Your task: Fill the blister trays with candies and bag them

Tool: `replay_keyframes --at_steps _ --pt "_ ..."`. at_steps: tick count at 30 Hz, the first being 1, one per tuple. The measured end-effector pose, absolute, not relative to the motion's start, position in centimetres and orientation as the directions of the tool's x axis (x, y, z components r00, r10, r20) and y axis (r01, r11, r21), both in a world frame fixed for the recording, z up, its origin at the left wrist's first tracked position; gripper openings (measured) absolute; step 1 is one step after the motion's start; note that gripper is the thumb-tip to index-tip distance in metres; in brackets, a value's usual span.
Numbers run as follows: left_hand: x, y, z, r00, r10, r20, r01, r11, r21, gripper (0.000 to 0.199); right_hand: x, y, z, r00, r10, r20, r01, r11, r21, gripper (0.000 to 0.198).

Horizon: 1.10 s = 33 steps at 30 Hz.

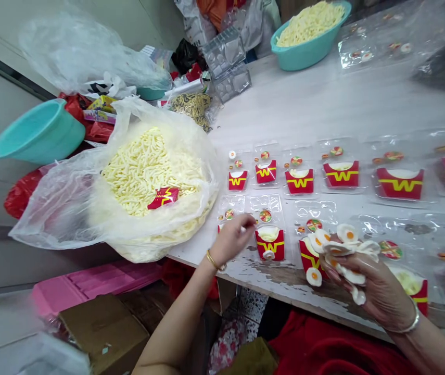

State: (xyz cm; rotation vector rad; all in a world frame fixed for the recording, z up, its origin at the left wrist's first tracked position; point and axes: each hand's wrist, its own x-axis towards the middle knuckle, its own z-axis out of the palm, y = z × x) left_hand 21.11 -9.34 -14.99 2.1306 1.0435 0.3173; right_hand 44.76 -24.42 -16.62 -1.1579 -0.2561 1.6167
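Note:
My right hand is closed around a bunch of toy fried eggs, white with orange yolks. Just beneath it, one loose toy egg overlaps a red fries box with a yellow W. My left hand hovers by a clear blister tray, its fingers curled and pressed together; what they may hold is hidden. That tray contains a small toy pizza and a red fries box, with an egg lying on the box's front.
Blister trays with red boxes and toy food stretch in two rows along the white table. Left stands a large plastic bag of pale toy fries. A turquoise basin of fries is at the back; another basin sits far left.

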Motion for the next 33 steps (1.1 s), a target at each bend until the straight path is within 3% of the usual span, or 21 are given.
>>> replay_keyframes --at_steps 2,4,8,10,14,17,21,24,27,33 --pt "19.9 -6.6 -13.9 0.501 0.865 -0.037 0.609 -0.321 0.725 0.012 44.6 -24.6 -16.6 0.066 0.827 -0.558 -0.630 -0.399 -0.666 0.025" --pt "19.2 -5.0 -12.9 0.481 0.876 -0.004 0.636 -0.346 0.690 0.014 44.6 -24.8 -16.7 0.080 0.817 -0.571 -0.638 -0.398 -0.659 0.022" --pt "20.2 -7.3 -12.7 0.739 0.664 -0.113 0.588 -0.556 0.587 0.015 45.0 -25.0 -16.7 0.116 0.811 -0.573 -0.643 -0.379 -0.666 0.019" --pt "21.1 -10.2 -13.8 0.764 0.624 -0.164 0.608 -0.611 0.507 0.019 45.1 -25.0 -16.6 0.122 0.815 -0.566 -0.640 -0.371 -0.673 0.020" --pt "22.3 -15.2 -16.7 0.597 0.789 -0.146 0.777 -0.522 0.352 0.020 44.9 -24.9 -16.5 0.102 0.811 -0.576 -0.659 -0.379 -0.650 0.018" --pt "22.3 -16.6 -17.6 0.537 0.836 -0.114 0.793 -0.454 0.407 0.014 44.6 -25.0 -16.5 0.066 0.818 -0.572 -0.662 -0.393 -0.638 0.016" --pt "21.2 -15.4 -16.6 0.583 0.805 -0.105 0.689 -0.422 0.590 0.014 44.5 -25.4 -16.7 0.067 0.796 -0.601 -0.672 -0.410 -0.617 0.010" --pt "19.3 -12.2 -15.7 0.431 0.902 0.001 0.681 -0.326 0.656 0.013 44.5 -25.7 -17.0 0.042 0.794 -0.606 -0.676 -0.425 -0.603 0.011" --pt "17.4 -7.8 -15.6 0.259 0.961 0.095 0.721 -0.258 0.643 0.009 44.4 -25.8 -17.2 0.076 0.761 -0.644 -0.690 -0.427 -0.585 0.013" --pt "16.6 -1.2 -17.9 0.324 0.944 0.063 0.854 -0.320 0.411 0.008 44.4 -25.8 -17.2 0.125 0.730 -0.672 -0.694 -0.419 -0.585 0.022"
